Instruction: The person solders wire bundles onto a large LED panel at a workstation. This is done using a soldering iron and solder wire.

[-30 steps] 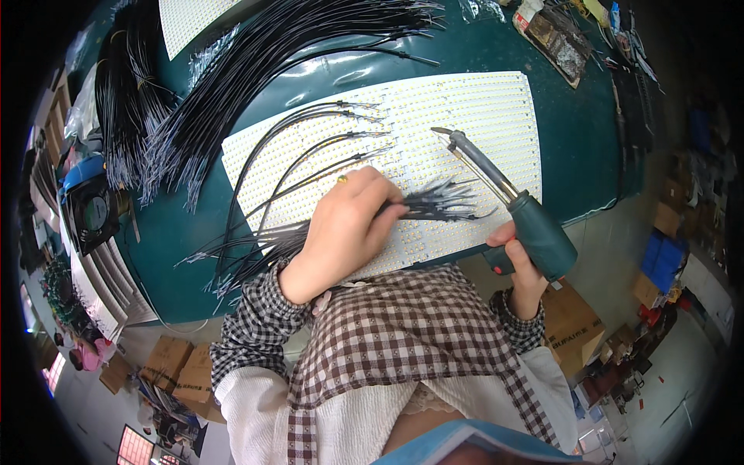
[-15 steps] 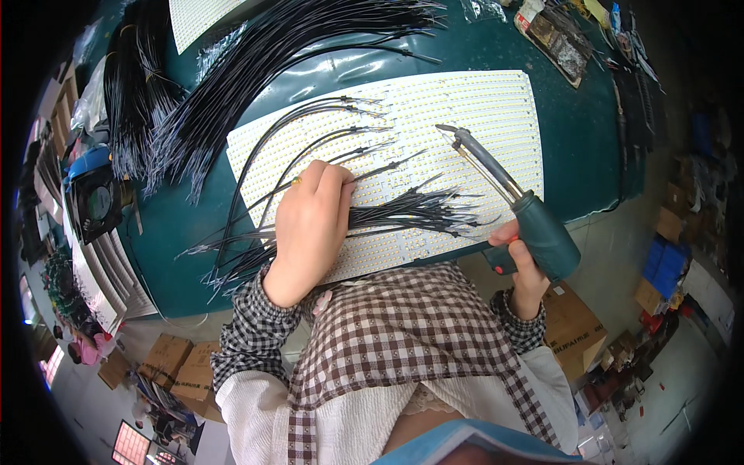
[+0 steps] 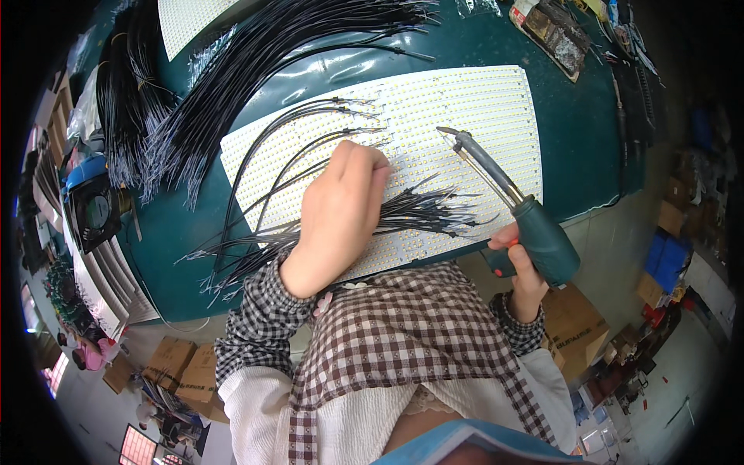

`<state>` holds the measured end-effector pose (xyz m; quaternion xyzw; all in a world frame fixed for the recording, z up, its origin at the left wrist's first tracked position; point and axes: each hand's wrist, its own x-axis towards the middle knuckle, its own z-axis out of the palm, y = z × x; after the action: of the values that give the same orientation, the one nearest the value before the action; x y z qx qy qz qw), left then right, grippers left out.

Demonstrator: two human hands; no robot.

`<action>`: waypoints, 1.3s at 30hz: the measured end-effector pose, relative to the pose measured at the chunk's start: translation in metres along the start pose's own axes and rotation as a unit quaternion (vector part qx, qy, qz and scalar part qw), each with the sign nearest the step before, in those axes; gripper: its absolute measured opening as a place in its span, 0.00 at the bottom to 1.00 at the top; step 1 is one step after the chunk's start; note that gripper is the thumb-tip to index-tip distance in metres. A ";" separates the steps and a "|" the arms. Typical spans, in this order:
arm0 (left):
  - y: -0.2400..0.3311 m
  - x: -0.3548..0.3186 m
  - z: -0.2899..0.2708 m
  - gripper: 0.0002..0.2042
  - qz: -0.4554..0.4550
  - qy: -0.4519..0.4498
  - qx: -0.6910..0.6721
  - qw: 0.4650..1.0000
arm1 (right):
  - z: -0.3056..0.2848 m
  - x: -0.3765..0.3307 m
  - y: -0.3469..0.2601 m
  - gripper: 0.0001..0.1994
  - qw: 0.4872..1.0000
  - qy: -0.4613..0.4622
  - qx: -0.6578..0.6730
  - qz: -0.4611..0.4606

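A white LED panel point(image 3: 488, 101) with rows of small yellow chips lies tilted before me. My left hand point(image 3: 341, 209) is over its middle, fingers pinched on a black cable whose end is mostly hidden under the fingertips. Several black cables point(image 3: 287, 116) arch over the panel's left part, their ends at a seam in the middle. A loose bunch of black cables point(image 3: 426, 209) lies beneath and beside my left hand. At the right, my right hand point(image 3: 527, 271) grips a green-handled soldering gun point(image 3: 546, 240), its bent tip above the panel.
Thick bundles of black cables point(image 3: 232, 93) lie on the green tabletop point(image 3: 577, 147) at the far left. A blackened tray point(image 3: 562, 46) and hand tools are at the far right. A small fan point(image 3: 97, 209) and stacked white panels point(image 3: 116, 279) stand left. Cardboard boxes point(image 3: 573, 333) sit below.
My left hand has moved right along the cable toward its end, now covering it. The soldering gun has barely moved. The view has shifted slightly.
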<state>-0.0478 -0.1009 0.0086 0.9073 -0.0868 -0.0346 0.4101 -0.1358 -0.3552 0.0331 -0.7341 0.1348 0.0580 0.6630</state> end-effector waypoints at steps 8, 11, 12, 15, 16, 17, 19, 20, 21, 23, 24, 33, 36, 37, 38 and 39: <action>-0.016 0.000 0.002 0.05 -0.048 -0.012 -0.018 0.999 | 0.002 0.000 0.007 0.18 0.999 -0.021 0.032 0.007; -0.013 0.005 0.003 0.06 -0.035 0.008 -0.048 0.998 | 0.002 -0.002 0.006 0.20 0.999 -0.023 0.022 0.012; -0.016 0.006 0.005 0.06 -0.026 0.005 -0.041 0.999 | 0.003 -0.002 0.006 0.20 0.999 -0.026 0.019 0.019; -0.021 0.007 0.009 0.06 -0.014 0.002 -0.032 0.999 | 0.002 -0.006 0.009 0.20 0.999 -0.024 0.015 0.024; -0.021 0.007 0.009 0.06 -0.011 0.004 -0.028 1.000 | 0.001 -0.008 0.010 0.20 0.999 -0.022 0.017 0.021; -0.022 0.008 0.009 0.06 -0.011 0.003 -0.029 1.000 | 0.000 -0.008 0.011 0.20 0.999 -0.021 0.016 0.022; -0.022 0.008 0.008 0.06 -0.013 0.002 -0.043 0.999 | -0.002 -0.010 0.012 0.19 0.999 -0.024 -0.010 0.041; -0.023 0.008 0.009 0.06 -0.013 0.001 -0.044 0.999 | -0.003 -0.009 0.014 0.19 0.999 -0.024 -0.011 0.042; -0.023 0.008 0.009 0.06 -0.011 0.002 -0.039 0.999 | -0.004 -0.006 0.016 0.18 0.999 -0.040 -0.013 0.014; -0.022 0.008 0.009 0.06 -0.009 0.003 -0.034 0.999 | -0.004 -0.005 0.017 0.17 0.998 -0.056 -0.017 -0.014; -0.022 0.008 0.010 0.07 -0.007 0.005 -0.033 0.999 | -0.002 -0.004 0.015 0.16 0.998 -0.055 -0.021 -0.006; -0.023 0.007 0.013 0.07 0.005 0.021 -0.033 0.999 | 0.004 -0.007 0.014 0.20 0.998 -0.035 -0.055 0.016; -0.024 0.007 0.012 0.07 0.005 0.016 -0.035 0.999 | 0.003 -0.007 0.016 0.21 0.997 -0.038 -0.057 0.019; -0.024 0.006 0.012 0.07 0.001 0.012 -0.035 0.999 | 0.002 -0.006 0.017 0.22 0.997 -0.046 -0.061 0.015; -0.023 0.007 0.012 0.07 0.001 0.012 -0.036 0.999 | 0.003 -0.006 0.016 0.22 0.997 -0.046 -0.062 0.015; -0.023 0.007 0.011 0.07 -0.001 0.013 -0.037 0.999 | 0.003 -0.005 0.015 0.22 0.996 -0.051 -0.068 0.014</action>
<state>-0.0396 -0.0958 -0.0160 0.8920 -0.0795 -0.0266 0.4443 -0.1441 -0.3526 0.0194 -0.7715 0.1065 0.1135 0.6169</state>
